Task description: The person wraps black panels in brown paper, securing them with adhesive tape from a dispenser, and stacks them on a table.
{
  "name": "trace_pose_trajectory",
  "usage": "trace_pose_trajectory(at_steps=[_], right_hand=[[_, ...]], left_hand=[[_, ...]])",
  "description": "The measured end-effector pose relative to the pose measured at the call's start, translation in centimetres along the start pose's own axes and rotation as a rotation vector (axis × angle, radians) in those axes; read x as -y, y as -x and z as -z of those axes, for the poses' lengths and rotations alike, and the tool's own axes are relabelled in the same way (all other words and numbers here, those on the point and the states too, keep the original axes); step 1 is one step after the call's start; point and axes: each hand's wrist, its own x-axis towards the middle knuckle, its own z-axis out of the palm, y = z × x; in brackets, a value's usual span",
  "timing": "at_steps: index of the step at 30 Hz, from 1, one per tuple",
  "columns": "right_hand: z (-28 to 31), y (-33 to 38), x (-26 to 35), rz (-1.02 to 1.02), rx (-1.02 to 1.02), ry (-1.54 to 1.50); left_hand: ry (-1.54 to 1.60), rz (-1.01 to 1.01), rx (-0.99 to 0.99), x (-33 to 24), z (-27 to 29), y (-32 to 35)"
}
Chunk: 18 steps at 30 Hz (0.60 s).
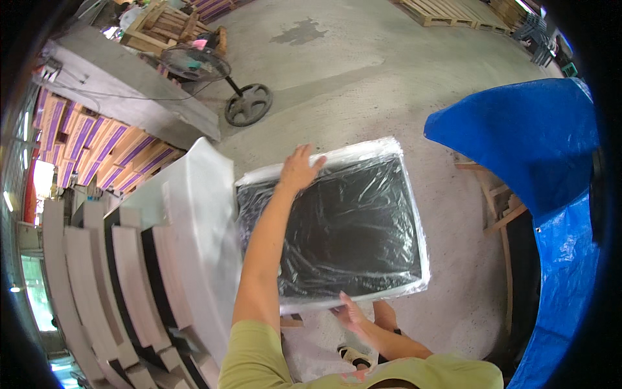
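A rectangular black slab with white edges (pixel 353 223), wrapped in clear plastic film, lies flat before me above the floor. My left hand (pixel 302 170) reaches across it and grips its far edge, with the fingers over the rim and the thumb on the film. At the near edge, my right hand (pixel 350 312) holds the slab with the thumb against its side; the other fingers are partly hidden beneath. The slab's left side meets a white foam sheet (pixel 197 214). What supports the slab underneath is hidden.
Stacked white and black slabs (pixel 123 279) stand at my left. A pedestal fan (pixel 194 63) is beyond a concrete pillar (pixel 123 84), near piled cartons (pixel 97 146). Blue tarpaulin (pixel 525 136) covers something on the right, beside a wooden frame (pixel 505 217). Pallets (pixel 447 13) lie far off.
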Motion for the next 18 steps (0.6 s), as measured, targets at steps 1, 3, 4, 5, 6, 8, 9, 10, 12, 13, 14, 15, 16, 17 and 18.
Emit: trace_pose_trajectory(at_steps=[1, 3, 4, 5, 6, 8, 9, 10, 12, 13, 14, 15, 16, 17, 18], right_hand=[[-1.3, -0.8, 0.4, 0.03, 0.005, -0.074], [-3.5, -1.6, 0.9, 0.103, -0.173, -0.222], [-4.2, -1.6, 0.9, 0.145, -0.216, -0.268], [-4.5, -1.3, 1.0, 0.17, -0.313, -0.332], [-4.7, -0.9, 0.9, 0.222, -0.294, -0.285], [-4.4, 0.3, 1.2, 0.272, -0.248, -0.267], [-4.0, 0.9, 1.7, 0.289, -0.193, -0.232], [-3.6, 1.6, 2.4, 0.298, -0.253, -0.238], [-2.4, 2.8, 4.8, 0.319, -0.315, -0.232], [-1.8, 3.3, 6.3, 0.321, -0.341, -0.25], [-1.2, 3.7, 7.9, 0.325, -0.347, -0.294], [-0.8, 3.9, 9.3, 0.357, -0.319, -0.234], [-0.3, 4.2, 10.5, 0.388, -0.278, -0.196], [0.3, 4.6, 11.6, 0.419, -0.26, -0.134], [0.8, 5.0, 12.5, 0.385, -0.244, -0.126]], left_hand=[[0.081, 0.028, 0.058, 1.2, -0.8, -1.2], [0.221, 0.227, 0.26, 2.7, -2.7, -2.9], [0.144, 0.203, 0.302, 3.3, -3.6, -2.9], [0.059, 0.239, 0.303, 3.6, -4.4, -2.6], [-0.011, 0.26, 0.388, 3.9, -5.0, -2.2], [-0.008, 0.218, 0.343, 3.8, -5.5, -1.3], [-0.024, 0.221, 0.314, 3.7, -5.4, -0.8], [-0.007, 0.22, 0.38, 3.4, -5.2, -0.3], [0.016, 0.246, 0.42, 2.7, -4.7, 1.0], [-0.034, 0.185, 0.405, 2.3, -4.5, 1.8], [0.002, 0.246, 0.366, 1.8, -4.2, 2.4], [0.043, 0.279, 0.362, 1.4, -4.0, 3.3], [0.052, 0.304, 0.37, 0.9, -3.9, 4.0], [0.066, 0.323, 0.352, 0.4, -3.8, 4.8], [0.05, 0.347, 0.377, -0.1, -3.8, 5.5]])
